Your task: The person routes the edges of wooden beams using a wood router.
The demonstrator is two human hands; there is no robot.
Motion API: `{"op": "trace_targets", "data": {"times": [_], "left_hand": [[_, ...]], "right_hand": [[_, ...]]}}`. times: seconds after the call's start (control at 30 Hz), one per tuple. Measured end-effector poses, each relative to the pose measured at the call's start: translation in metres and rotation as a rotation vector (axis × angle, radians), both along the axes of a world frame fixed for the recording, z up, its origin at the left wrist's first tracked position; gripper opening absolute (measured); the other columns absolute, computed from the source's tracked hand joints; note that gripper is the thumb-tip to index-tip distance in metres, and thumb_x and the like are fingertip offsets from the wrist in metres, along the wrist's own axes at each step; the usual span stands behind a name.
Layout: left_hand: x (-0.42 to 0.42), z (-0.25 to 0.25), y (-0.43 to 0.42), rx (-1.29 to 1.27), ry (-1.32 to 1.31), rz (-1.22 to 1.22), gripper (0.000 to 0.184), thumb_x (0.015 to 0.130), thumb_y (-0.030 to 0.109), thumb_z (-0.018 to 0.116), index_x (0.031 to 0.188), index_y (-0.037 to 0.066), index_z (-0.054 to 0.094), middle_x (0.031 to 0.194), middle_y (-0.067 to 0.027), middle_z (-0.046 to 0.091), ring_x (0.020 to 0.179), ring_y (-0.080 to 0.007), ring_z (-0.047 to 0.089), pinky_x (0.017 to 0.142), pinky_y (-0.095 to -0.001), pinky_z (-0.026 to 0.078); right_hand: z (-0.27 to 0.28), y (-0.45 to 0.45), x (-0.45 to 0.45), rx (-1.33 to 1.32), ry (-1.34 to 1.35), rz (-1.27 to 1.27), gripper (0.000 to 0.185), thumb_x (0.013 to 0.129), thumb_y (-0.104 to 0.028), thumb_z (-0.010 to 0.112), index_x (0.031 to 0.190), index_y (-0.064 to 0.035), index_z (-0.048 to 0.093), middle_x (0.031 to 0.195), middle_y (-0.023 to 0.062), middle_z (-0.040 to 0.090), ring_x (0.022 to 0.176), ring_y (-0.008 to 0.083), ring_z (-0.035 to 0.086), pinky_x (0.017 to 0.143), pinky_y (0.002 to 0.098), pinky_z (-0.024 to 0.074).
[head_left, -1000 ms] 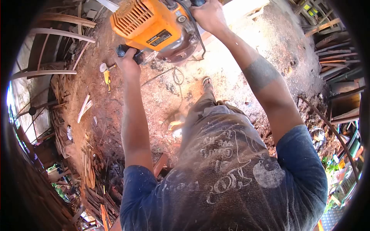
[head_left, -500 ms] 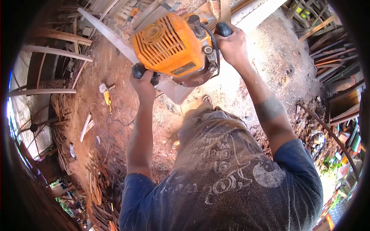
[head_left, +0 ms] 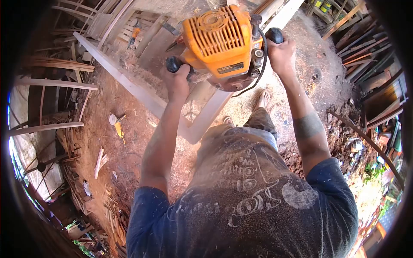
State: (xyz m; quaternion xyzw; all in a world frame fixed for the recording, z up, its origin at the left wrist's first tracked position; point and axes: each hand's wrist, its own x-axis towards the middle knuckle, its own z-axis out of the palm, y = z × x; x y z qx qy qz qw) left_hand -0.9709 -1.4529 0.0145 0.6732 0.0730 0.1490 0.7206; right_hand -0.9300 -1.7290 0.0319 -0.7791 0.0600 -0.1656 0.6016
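Note:
An orange power tool (head_left: 217, 36) with a slotted housing and two black-ended handles is held out in front of me. Its working end is hidden beneath the housing. My left hand (head_left: 177, 84) is closed round the left handle (head_left: 174, 64), and my right hand (head_left: 283, 58) grips the right handle (head_left: 274, 35). A black cable (head_left: 263, 71) loops down near the right handle. Under the tool, pale timber beams (head_left: 129, 84) meet in a corner close to my feet, dusted with sawdust.
A yellow angle grinder (head_left: 118, 130) lies on the dirt floor to the left. An orange drill-like tool (head_left: 135, 32) rests beyond the beams. Stacked lumber (head_left: 365, 51) lines the right side; wood strips (head_left: 100, 163) lie at left. My bare foot (head_left: 264, 99) is near the beam corner.
The tool and both hands have shifted to the right and slightly up in view. More of the timber corner and my right foot now show. Both hands keep their grip.

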Motion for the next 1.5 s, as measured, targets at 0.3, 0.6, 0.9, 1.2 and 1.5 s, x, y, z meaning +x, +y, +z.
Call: {"op": "trace_targets", "data": {"times": [0.3, 0.6, 0.9, 1.2, 1.5], "left_hand": [[0.051, 0.018, -0.049, -0.058, 0.065, -0.057, 0.008, 0.077, -0.003, 0.057, 0.084, -0.002, 0.06, 0.074, -0.0064, 0.062, 0.054, -0.011, 0.056, 0.046, -0.0258, 0.043], [0.138, 0.008, -0.105, 0.059, -0.045, -0.077, 0.005, 0.074, -0.002, 0.058, 0.077, -0.001, 0.062, 0.07, -0.0036, 0.06, 0.058, -0.0099, 0.056, 0.053, -0.0253, 0.044], [0.218, 0.01, -0.154, 0.07, -0.014, -0.223, 0.007, 0.077, 0.002, 0.06, 0.084, 0.0, 0.06, 0.069, -0.0056, 0.059, 0.054, -0.014, 0.056, 0.046, -0.028, 0.044], [0.282, 0.01, -0.201, 0.01, 0.037, -0.27, 0.006, 0.079, 0.001, 0.06, 0.085, 0.001, 0.06, 0.07, -0.0062, 0.06, 0.053, -0.0129, 0.055, 0.047, -0.0266, 0.043], [0.345, 0.002, -0.241, 0.061, -0.059, -0.313, 0.007, 0.078, 0.002, 0.059, 0.084, 0.0, 0.061, 0.071, -0.0066, 0.062, 0.054, -0.0129, 0.056, 0.048, -0.0265, 0.044]], "right_hand": [[0.007, -0.043, 0.042, 0.044, -0.016, -0.037, 0.013, 0.076, -0.014, 0.063, 0.081, -0.0023, 0.067, 0.067, 0.0051, 0.062, 0.063, 0.0125, 0.056, 0.064, 0.0287, 0.0468], [0.01, -0.105, 0.106, -0.025, 0.046, -0.134, 0.018, 0.075, -0.017, 0.063, 0.08, -0.0002, 0.067, 0.064, 0.008, 0.062, 0.061, 0.0144, 0.058, 0.062, 0.0306, 0.0477], [0.008, -0.159, 0.163, -0.083, 0.008, -0.217, 0.019, 0.076, -0.017, 0.063, 0.082, -0.0003, 0.068, 0.064, 0.0097, 0.063, 0.062, 0.016, 0.059, 0.064, 0.0327, 0.049], [0.004, -0.203, 0.213, -0.045, 0.04, -0.31, 0.02, 0.076, -0.018, 0.063, 0.084, -0.001, 0.069, 0.066, 0.0115, 0.064, 0.062, 0.0166, 0.06, 0.065, 0.0345, 0.0502], [-0.003, -0.25, 0.264, -0.077, 0.037, -0.327, 0.022, 0.076, -0.02, 0.062, 0.084, -0.0013, 0.071, 0.063, 0.0138, 0.062, 0.062, 0.0177, 0.061, 0.066, 0.0362, 0.0504]]}}
